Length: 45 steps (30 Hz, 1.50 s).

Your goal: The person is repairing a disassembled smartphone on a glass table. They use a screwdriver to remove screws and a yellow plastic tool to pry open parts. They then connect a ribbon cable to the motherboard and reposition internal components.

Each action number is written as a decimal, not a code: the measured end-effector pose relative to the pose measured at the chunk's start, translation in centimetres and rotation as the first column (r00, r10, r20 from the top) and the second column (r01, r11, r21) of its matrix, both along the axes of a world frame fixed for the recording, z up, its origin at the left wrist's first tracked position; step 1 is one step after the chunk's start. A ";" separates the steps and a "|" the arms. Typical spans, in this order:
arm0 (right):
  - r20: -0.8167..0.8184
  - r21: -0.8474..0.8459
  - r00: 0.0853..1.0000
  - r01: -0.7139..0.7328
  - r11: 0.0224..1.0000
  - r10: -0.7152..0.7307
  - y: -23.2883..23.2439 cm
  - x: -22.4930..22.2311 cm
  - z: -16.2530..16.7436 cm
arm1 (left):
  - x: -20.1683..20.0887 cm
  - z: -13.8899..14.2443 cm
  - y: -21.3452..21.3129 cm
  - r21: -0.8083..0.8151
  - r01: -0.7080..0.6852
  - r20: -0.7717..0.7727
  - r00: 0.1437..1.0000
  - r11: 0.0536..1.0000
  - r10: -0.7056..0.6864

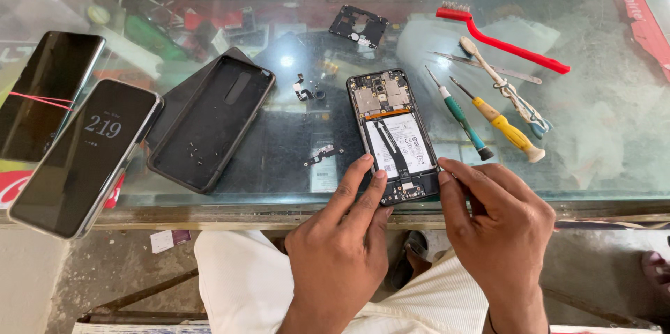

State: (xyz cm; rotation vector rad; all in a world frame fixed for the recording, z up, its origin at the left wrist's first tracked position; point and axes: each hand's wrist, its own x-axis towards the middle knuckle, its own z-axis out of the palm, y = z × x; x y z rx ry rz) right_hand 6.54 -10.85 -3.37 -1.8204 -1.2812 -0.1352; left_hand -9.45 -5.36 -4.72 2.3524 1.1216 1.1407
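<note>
The opened phone (395, 135) lies at the bench (279, 201) edge. Left hand (342, 236) fingers spread on it; right hand (492, 222) fingers seemingly pinch its corner. A slip could drop it or tear the flex.

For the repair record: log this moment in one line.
left hand: fingers on opened phone | right hand: at phone's lower edge | screwdrivers: unused on glass

Pretty bright daylight overall, seems strongest from the upper right where the frame washes out a bit. The glass table (600, 131) throws hazy glare across the top and right, plus one small hot spot upper middle. Shadows are soft. Sharp in the center, wide-angle stretching toward the edges.
</note>
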 end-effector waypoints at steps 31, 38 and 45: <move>0.040 0.019 0.998 -0.044 0.999 0.044 -1.2 0.7 -1.2 | 1.8 -0.8 -1.6 0.131 0.168 -0.052 0.985 0.977 -0.162; -0.022 0.007 1.000 0.000 1.000 0.000 -1.2 0.7 -1.3 | 1.0 0.3 -2.3 0.178 0.160 0.065 0.983 0.971 -0.174; -0.013 0.106 1.000 -0.023 0.994 0.024 -1.3 0.9 -1.7 | 1.7 2.1 -6.3 -0.233 0.616 0.673 0.661 0.753 -0.333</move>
